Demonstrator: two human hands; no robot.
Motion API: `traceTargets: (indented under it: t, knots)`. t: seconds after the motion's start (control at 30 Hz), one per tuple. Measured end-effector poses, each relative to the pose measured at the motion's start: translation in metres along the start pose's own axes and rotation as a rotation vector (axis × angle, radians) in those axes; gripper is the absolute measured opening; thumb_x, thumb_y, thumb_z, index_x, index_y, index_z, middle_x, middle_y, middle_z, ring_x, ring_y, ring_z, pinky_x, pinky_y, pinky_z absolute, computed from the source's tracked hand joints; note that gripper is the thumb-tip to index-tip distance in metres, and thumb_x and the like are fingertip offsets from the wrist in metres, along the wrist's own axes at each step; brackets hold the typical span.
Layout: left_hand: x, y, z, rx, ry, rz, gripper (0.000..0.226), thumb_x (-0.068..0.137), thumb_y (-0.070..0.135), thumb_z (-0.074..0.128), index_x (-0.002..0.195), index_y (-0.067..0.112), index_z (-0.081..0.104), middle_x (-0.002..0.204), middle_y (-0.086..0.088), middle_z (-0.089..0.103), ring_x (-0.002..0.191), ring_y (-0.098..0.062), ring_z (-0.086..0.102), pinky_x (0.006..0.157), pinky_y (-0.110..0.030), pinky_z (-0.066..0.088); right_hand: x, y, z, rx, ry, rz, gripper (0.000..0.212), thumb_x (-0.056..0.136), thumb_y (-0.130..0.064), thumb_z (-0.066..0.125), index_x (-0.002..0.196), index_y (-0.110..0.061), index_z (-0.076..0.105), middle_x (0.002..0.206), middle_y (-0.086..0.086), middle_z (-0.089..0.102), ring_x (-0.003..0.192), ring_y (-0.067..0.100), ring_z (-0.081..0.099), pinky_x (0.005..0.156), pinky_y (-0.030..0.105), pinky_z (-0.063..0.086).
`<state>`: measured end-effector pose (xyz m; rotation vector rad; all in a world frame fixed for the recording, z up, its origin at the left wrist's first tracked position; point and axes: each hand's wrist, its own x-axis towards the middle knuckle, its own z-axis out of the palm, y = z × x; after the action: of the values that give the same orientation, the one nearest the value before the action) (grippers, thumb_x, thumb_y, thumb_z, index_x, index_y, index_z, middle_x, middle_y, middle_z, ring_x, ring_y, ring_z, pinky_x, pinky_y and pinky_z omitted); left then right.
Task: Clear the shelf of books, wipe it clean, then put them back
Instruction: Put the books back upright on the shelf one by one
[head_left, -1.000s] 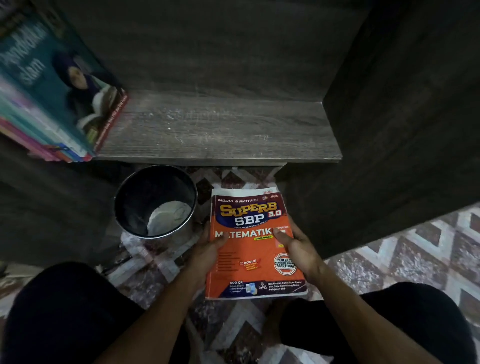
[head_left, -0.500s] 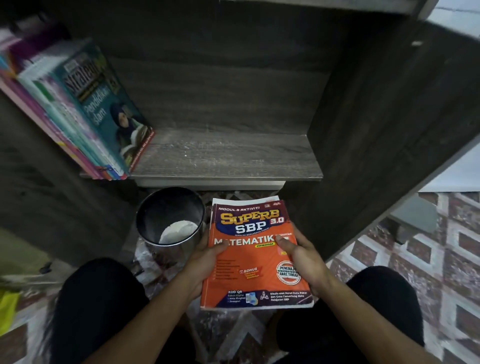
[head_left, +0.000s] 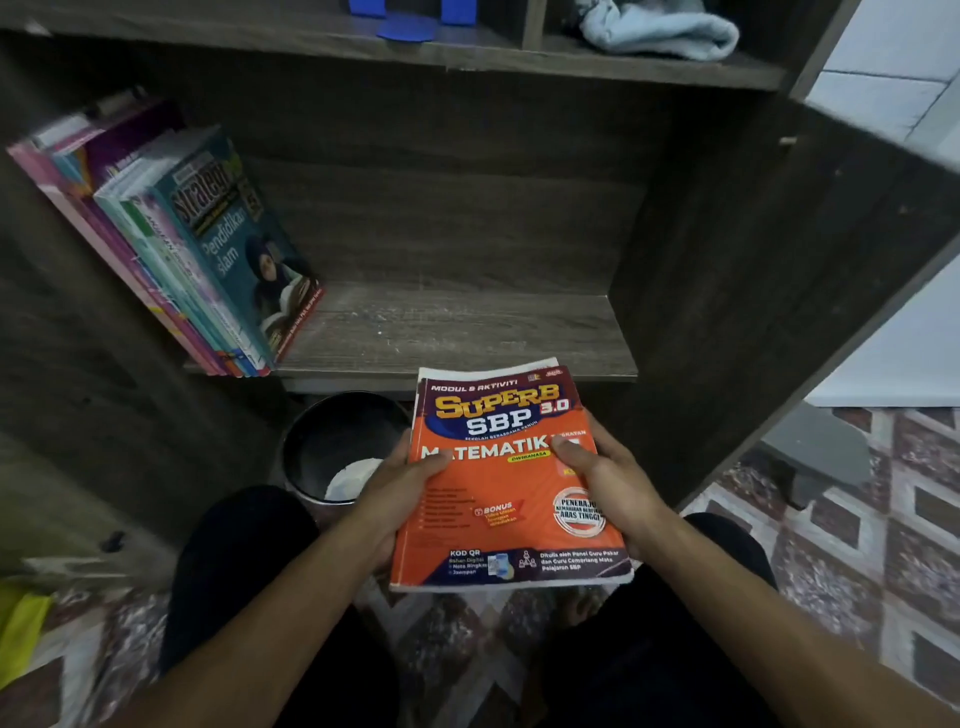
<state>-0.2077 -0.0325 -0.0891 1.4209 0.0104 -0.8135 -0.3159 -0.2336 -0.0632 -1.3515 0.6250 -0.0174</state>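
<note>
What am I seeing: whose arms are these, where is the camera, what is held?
No machine: a person's bare arms, filmed by a wide-angle camera on their head, looking down. The left hand and right hand grip an orange paperback maths workbook by its side edges, thumbs on the cover. Ahead, a dark wooden shelf carries a leaning row of colourful books at its left end. Below stands a round metal pot with something white inside. A pale blue cloth lies on the shelf above.

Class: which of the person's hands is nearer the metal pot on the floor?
Left. The left hand grips the orange book at its edge beside the metal pot; the right hand grips the opposite edge, with the book between.
</note>
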Motion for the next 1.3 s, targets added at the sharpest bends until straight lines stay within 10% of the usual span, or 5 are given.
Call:
traceTargets:
  t: [0.97,1.13,1.3]
  knots:
    - [0.191,0.078,-0.001,0.281,0.055,0.066,0.049,0.087,0.023,0.070,0.129,0.030,0.045,0.113,0.001,0.068,0.101,-0.023,0.066,0.084,-0.043,0.054,0.190,-0.037,-0.002,-0.006,0.092,-0.009,0.031,0.097,-0.027,0.062,0.124,-0.038,0.055,0.105,0.007,0.075,0.089,0.033,0.074,0.079,0.050,0.060]
    - [0.196,0.098,0.001,0.602,0.004,-0.023,0.068,0.093,0.034,0.062,0.144,0.021,0.020,0.131,-0.004,0.053,0.120,-0.030,0.055,0.085,-0.037,0.044,0.193,-0.036,-0.003,-0.040,0.130,0.003,0.021,0.098,-0.024,0.059,0.107,-0.044,0.057,0.098,0.004,0.076,0.083,0.030,0.075,0.073,0.045,0.061]
    - [0.218,0.093,-0.009,0.855,0.020,-0.028,0.086,0.066,0.071,0.067,0.137,0.030,0.039,0.131,0.000,0.058,0.112,-0.026,0.060,0.091,-0.045,0.051,0.197,-0.037,-0.006,-0.090,0.145,0.008,0.019,0.098,-0.026,0.059,0.110,-0.041,0.059,0.100,0.003,0.076,0.081,0.026,0.076,0.072,0.044,0.061]
